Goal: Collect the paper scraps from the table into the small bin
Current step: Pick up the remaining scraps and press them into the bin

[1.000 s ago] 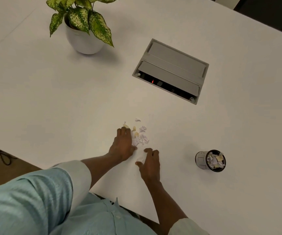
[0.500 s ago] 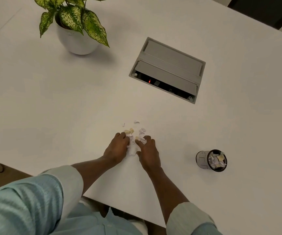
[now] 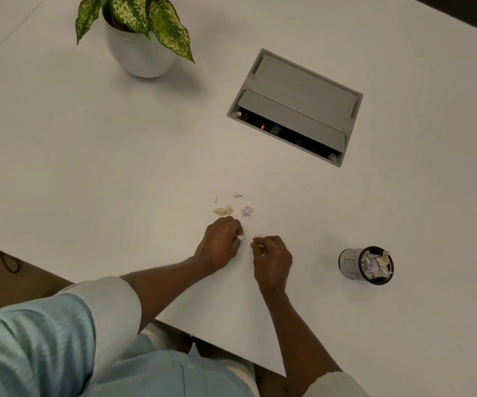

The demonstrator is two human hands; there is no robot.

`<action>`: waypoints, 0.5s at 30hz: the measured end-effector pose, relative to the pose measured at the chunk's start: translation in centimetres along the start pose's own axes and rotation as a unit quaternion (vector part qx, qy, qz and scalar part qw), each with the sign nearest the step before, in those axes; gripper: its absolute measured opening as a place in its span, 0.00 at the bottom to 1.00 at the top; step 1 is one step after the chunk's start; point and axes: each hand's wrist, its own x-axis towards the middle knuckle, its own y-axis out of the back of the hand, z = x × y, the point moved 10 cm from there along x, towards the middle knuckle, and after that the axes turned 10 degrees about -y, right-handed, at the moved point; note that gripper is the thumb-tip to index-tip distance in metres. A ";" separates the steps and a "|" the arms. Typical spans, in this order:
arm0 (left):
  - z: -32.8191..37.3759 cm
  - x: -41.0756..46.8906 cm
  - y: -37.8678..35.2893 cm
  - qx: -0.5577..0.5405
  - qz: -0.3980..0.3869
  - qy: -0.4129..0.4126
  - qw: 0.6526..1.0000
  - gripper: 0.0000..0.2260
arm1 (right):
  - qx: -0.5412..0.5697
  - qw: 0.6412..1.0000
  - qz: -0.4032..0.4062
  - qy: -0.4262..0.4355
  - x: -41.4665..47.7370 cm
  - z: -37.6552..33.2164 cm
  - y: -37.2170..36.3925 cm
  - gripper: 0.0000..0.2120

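Left grip [image 3: 220,242], right grip [image 3: 273,260] pinch scraps [image 3: 240,238].

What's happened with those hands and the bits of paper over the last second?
Both hands closed on the pile, then drew back toward the person. The left hand now pinches a white scrap, and the right hand pinches a small scrap. A few scraps remain on the table. The bin, plant and cable box stayed put.

Five loose scraps [image 3: 247,210] out there, two of them tan. One scrap [image 3: 240,238] in my left hand [image 3: 220,242], another in my right hand [image 3: 273,260]. One small bin [image 3: 349,265], one potted plant [image 3: 140,55], one cable box [image 3: 303,93].
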 end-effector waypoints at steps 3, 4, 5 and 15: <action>2.4 0.2 -0.8 -0.022 0.021 -0.005 1.000 0.05 | 0.074 0.996 0.037 -0.020 0.0 1.0 3.5 0.07; 3.4 0.4 -1.1 -0.034 0.027 -0.008 0.999 0.05 | 0.095 0.994 0.050 -0.026 0.0 1.4 4.8 0.07; 4.4 0.6 -1.5 -0.048 0.033 -0.013 0.998 0.05 | 0.111 0.991 0.063 -0.030 0.0 1.6 6.3 0.07; 18.1 5.0 -7.7 -0.163 0.043 -0.051 0.984 0.06 | 0.127 0.965 0.193 -0.125 2.1 7.9 21.1 0.06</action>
